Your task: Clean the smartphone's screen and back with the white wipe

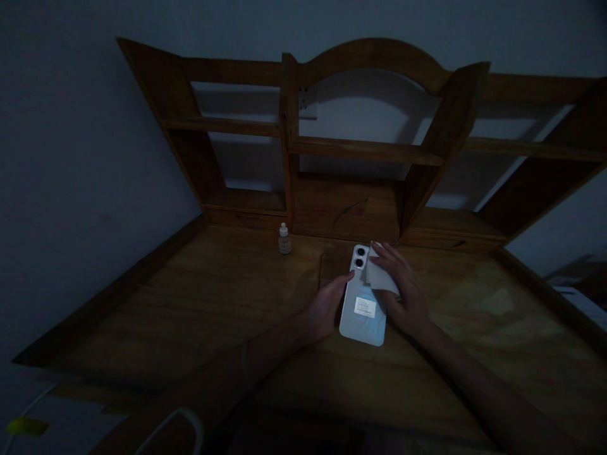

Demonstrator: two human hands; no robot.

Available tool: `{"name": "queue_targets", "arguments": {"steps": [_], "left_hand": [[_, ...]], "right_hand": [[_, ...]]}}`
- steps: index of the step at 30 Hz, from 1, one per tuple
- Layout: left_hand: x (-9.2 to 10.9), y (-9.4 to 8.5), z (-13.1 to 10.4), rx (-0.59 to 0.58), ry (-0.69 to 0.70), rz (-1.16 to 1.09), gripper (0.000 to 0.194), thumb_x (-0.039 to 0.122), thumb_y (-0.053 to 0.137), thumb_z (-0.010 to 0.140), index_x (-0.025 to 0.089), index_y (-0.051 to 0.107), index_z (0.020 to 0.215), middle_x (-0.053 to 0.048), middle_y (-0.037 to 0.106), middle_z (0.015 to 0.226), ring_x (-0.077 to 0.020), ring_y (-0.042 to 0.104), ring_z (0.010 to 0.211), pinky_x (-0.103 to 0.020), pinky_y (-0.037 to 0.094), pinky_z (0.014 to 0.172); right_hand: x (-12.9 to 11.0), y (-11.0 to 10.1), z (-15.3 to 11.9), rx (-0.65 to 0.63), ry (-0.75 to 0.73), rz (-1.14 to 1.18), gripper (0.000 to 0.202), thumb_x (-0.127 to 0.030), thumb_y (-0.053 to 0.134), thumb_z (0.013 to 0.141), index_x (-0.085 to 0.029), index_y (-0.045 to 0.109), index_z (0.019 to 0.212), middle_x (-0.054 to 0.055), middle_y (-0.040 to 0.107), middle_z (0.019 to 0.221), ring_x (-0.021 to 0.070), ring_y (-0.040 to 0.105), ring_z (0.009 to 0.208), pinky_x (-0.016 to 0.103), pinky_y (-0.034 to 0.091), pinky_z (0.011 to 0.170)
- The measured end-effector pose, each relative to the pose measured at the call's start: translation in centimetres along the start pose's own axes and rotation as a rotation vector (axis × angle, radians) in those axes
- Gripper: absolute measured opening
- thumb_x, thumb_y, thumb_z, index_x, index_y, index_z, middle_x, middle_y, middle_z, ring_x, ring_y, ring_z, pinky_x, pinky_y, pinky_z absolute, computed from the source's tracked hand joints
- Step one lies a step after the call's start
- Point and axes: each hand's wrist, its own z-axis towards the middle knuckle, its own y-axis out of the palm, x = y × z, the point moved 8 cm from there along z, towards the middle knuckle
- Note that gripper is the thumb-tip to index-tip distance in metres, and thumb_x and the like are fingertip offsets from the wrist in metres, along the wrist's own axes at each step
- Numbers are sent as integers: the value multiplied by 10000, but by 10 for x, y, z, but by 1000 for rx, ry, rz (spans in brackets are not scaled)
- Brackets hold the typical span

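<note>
- Table [237, 284] is carrying shelf [365, 149] along back edge.
- Left hand [327, 308] is gripping phone [361, 331] by its side.
- Right hand [408, 296] is holding cloth [380, 279] against phone.
- Phone is showing its back over table, between front and back edges.
- Bottle [284, 244] is standing near back edge.

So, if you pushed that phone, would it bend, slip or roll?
The phone is probably stiff, since its back looks like one straight slab. Its smooth, shiny back may be slippery, though the left hand at its edge probably steadies it. Being flat and thin-looking, it likely won't roll.
</note>
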Motion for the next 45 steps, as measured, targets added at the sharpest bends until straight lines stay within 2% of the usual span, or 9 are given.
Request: {"name": "queue_targets", "arguments": {"steps": [8,13,18,23,30,36,41,45], "left_hand": [[-3,-7,2,20,-11,2,434,435,512,970,93,695,1163,-147,722,1074,-260,677,942,-392,464,976],[-1,-3,0,42,-17,2,446,441,496,976,94,686,1183,-145,716,1082,-267,668,958,-411,464,979],[0,-2,0,54,-22,-32,410,395,472,997,88,695,1152,-140,720,1064,-252,672,945,-388,472,957],[-3,-6,3,-1,-21,-59,436,437,522,974,96,687,1190,-142,719,1083,-271,679,979,-400,457,990],[-2,-11,2,78,-34,-107,454,439,504,985,120,663,1266,-126,726,1067,-278,675,1058,-387,432,1034],[-5,-16,8,37,-18,-162,445,410,532,977,105,662,1273,-145,719,1075,-302,676,1066,-413,444,1027],[-5,-16,13,20,13,-200,418,415,527,981,144,674,1263,-138,702,1122,-303,652,1123,-429,452,1034],[4,-13,9,47,43,-194,419,449,561,986,167,627,1289,-127,638,1256,-261,618,1150,-463,481,1020]], "right_hand": [[-5,2,0,-15,-36,15,420,-229,556,928,-277,541,1345,44,418,1616,347,282,1537,648,312,1208],[-6,3,0,-25,-49,25,381,-243,555,930,-240,563,1311,75,432,1607,357,265,1541,650,300,1208],[-5,4,-1,-27,-32,41,395,-214,543,930,-257,552,1323,58,423,1613,348,266,1543,652,300,1210],[-2,7,-3,-32,5,64,434,-180,546,915,-265,526,1339,54,443,1599,332,279,1541,642,286,1227],[4,16,-5,-57,36,89,474,-157,551,880,-263,503,1339,70,485,1569,319,307,1532,642,260,1240],[6,19,-8,-98,24,109,493,-191,512,927,-254,462,1413,79,471,1580,307,286,1543,637,215,1258],[16,20,-12,-145,37,112,576,-257,514,966,-238,384,1527,97,373,1640,302,266,1552,586,301,1242],[24,21,-14,-175,61,73,635,-285,507,986,-255,321,1593,82,303,1674,299,255,1554,569,314,1239]]}}
